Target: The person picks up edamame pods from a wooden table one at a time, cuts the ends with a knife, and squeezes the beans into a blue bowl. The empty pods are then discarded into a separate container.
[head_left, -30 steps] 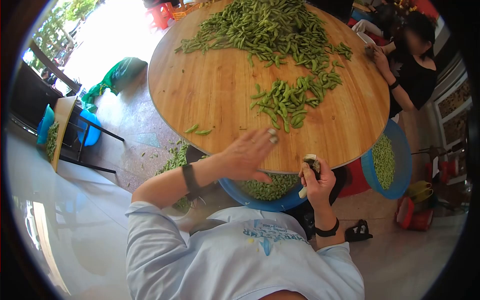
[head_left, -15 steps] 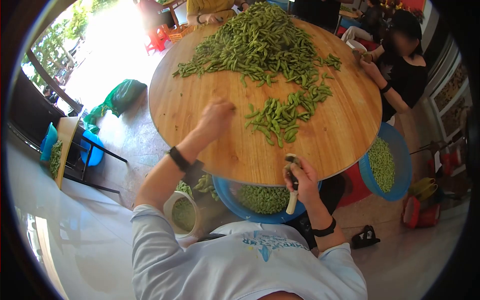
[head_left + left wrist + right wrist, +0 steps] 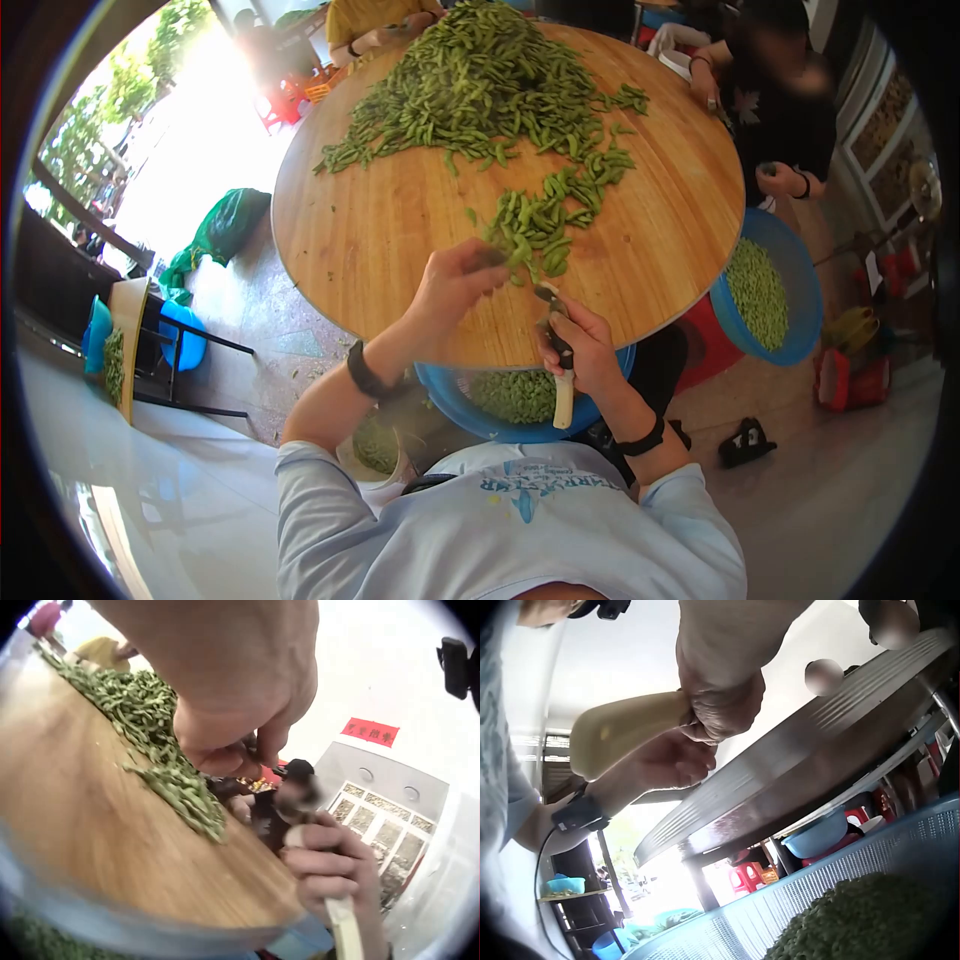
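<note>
Green pods form a large heap (image 3: 470,75) on the round wooden table (image 3: 370,245), with a smaller pile (image 3: 530,225) nearer the body. My left hand (image 3: 445,295) is over the table at this pile's near edge, fingers loosely bent. Something dark is at its fingertips; whether a pod is among them cannot be told. My right hand (image 3: 590,350) grips a tool with a pale handle (image 3: 563,400) and a dark upper part, just right of the left hand. In the right wrist view the handle (image 3: 622,731) sticks out of the right fist (image 3: 720,697).
A blue basket (image 3: 455,410) of green beans sits under the table's near edge, beside a pale bucket (image 3: 395,470). Another blue basket (image 3: 805,300) stands at the right. One person in black (image 3: 785,120) sits at the right, another in yellow (image 3: 365,22) across the table.
My left hand has moved from the table's left part rightward to the small pile. Two loose pods seen earlier at the near left are gone. The right hand has shifted left, still gripping the tool.
</note>
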### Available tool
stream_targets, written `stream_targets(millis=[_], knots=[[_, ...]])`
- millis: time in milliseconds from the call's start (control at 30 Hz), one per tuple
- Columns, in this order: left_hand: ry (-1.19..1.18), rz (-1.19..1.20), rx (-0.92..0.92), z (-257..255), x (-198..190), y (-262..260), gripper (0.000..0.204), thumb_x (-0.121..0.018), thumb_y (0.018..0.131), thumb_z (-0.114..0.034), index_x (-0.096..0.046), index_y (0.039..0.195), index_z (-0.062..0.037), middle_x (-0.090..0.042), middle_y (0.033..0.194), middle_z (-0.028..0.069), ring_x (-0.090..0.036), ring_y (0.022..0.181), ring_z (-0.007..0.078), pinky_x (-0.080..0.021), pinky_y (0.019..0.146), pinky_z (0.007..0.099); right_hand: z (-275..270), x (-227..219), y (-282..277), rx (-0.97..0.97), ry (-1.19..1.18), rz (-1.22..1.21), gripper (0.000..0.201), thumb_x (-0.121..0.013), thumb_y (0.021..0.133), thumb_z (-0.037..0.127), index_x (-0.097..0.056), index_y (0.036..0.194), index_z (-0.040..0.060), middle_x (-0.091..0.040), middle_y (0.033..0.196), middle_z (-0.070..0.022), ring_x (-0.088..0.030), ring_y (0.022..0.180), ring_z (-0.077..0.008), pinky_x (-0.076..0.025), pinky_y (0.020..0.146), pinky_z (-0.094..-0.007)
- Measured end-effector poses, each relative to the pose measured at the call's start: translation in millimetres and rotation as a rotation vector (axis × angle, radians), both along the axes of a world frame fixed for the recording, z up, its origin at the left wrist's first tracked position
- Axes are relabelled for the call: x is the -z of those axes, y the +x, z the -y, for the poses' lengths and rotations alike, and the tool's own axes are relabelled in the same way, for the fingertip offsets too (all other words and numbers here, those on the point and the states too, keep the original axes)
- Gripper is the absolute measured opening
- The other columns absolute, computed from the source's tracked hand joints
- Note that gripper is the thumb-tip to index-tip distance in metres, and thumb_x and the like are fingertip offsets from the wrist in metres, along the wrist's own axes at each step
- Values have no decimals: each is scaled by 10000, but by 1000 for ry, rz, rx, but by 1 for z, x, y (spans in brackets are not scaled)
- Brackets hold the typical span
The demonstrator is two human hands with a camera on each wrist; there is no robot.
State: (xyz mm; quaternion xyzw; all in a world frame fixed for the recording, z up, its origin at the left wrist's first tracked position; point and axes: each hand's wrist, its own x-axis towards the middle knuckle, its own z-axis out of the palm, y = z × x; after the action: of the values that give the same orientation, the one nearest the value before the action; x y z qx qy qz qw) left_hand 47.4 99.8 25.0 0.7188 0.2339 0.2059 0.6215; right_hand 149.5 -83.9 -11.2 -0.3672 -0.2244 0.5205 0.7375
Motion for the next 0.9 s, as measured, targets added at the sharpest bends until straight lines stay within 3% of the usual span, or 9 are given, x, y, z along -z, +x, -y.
stream_targets(millis=[67,200,500,600,700,767,900], knots=[[-274,34,112,20,-5,-8,143,-657,822,-22,-615,956,5,-632,742,36,-549,603,67,-390,496,196,-1,-1,-3,-3,-8,-31,333,-428,969,116,-436,1282,4,-522,744,-60,-463,530,-86,-378,418,-206],[-297,26,157,37,3,-10,152,-664,813,-13,-613,954,11,-632,744,38,-547,596,79,-395,500,206,3,-5,-5,-86,60,-72,321,-411,971,113,-434,1274,12,-523,779,-68,-450,533,-87,-373,419,-204],[-311,38,121,46,11,-14,144,-678,805,-9,-606,930,1,-634,754,29,-548,605,74,-410,534,210,7,0,-7,-76,56,-49,306,-423,965,107,-458,1255,17,-519,773,-62,-432,530,-76,-360,415,-194],[-307,212,96,46,20,-12,150,-676,804,0,-604,935,-8,-641,780,44,-553,612,81,-422,537,216,6,0,-12,3,-14,-16,313,-437,955,92,-475,1256,17,-514,761,-55,-423,520,-70,-351,410,-190],[-477,170,161,40,19,-13,142,-665,812,6,-595,933,-19,-637,796,59,-563,615,97,-433,520,228,8,-5,-11,-34,23,-76,312,-446,947,78,-491,1250,20,-509,752,-51,-418,512,-69,-346,407,-188],[-922,132,276,38,13,-14,130,-656,820,8,-584,925,-20,-625,787,70,-570,608,121,-434,496,238,9,-4,-6,-87,19,-145,309,-448,947,80,-497,1246,24,-506,746,-50,-418,513,-70,-346,407,-187],[-1126,164,334,37,27,-15,113,-641,835,3,-580,925,-29,-614,778,64,-580,605,144,-437,480,243,13,-4,-2,-127,-19,-233,287,-458,951,95,-526,1226,46,-512,743,-57,-427,513,-77,-346,402,-186]])
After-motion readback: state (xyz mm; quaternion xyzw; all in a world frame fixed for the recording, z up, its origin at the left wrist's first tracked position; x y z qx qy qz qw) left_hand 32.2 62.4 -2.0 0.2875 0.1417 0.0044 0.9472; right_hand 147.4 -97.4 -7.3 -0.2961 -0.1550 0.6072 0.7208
